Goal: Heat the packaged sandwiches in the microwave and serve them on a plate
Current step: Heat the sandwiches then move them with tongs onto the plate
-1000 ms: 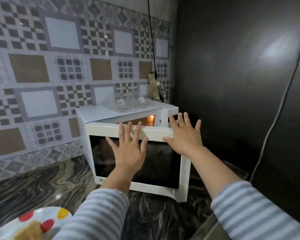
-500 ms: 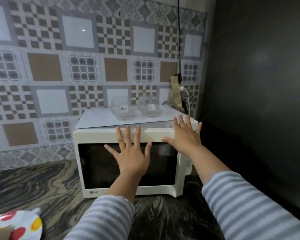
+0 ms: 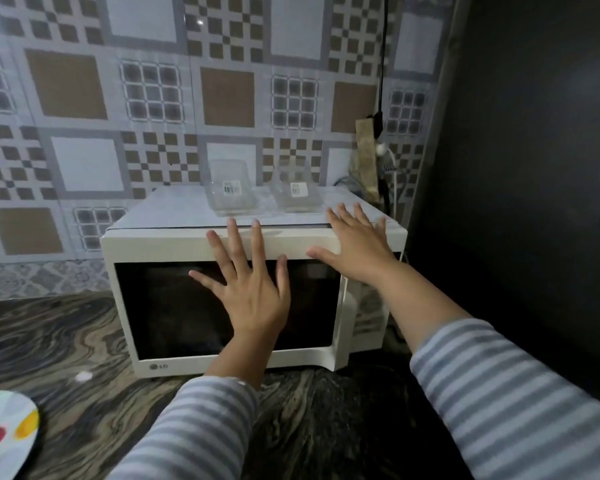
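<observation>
A white microwave stands on the marbled counter with its dark door closed. My left hand lies flat with spread fingers on the door's upper middle. My right hand presses flat on the door's upper right corner. Two clear plastic sandwich packages sit on top of the microwave, one with a barcode label and one to its right; both look empty. A white plate with red and yellow dots shows at the bottom left edge, partly cut off.
A dark wall or cabinet stands close on the right of the microwave. A black cable hangs down the patterned tile wall to a socket behind the microwave's right rear. The marbled counter stretches to the left and front.
The microwave door swung from partly open, with the light on inside, to closed under both flat hands. The view came closer to the microwave.
</observation>
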{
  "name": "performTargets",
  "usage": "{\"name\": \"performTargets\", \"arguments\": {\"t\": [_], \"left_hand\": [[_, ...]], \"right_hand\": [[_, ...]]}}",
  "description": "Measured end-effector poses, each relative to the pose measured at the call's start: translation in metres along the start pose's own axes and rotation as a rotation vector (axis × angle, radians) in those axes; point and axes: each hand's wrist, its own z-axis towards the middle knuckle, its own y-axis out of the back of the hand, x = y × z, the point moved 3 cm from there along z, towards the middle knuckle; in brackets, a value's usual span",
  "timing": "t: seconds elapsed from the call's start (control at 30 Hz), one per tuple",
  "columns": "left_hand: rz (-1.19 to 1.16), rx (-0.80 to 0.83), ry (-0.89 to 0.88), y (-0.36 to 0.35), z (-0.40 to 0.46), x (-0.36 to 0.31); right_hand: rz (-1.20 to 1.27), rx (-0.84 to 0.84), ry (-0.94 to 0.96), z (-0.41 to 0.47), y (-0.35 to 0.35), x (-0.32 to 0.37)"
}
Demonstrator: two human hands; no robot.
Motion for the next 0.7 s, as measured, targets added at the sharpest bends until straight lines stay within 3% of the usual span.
{"name": "performTargets", "arguments": {"t": [0.13, 0.23, 0.4, 0.53, 0.7], "left_hand": [[-0.11, 0.023, -0.244, -0.015, -0.045, -0.018], [-0.308, 0.167, -0.426, -0.033, -0.079, -0.038], [-0.478, 0.399, -0.299, -0.048, -0.086, -0.057], [-0.515, 0.382, -0.22, -0.051, -0.074, -0.058], [-0.459, 0.331, -0.22, -0.056, -0.08, -0.069]], "right_hand": [[0.139, -0.009, 0.089, 0.003, 0.003, -0.014], [0.132, 0.007, 0.111, 0.0, 0.003, -0.039], [0.023, 0.015, 0.257, -0.007, 0.001, -0.073], [-0.041, -0.091, 0.37, -0.006, -0.004, -0.084], [0.073, -0.373, 0.363, -0.011, -0.025, -0.082]]}}
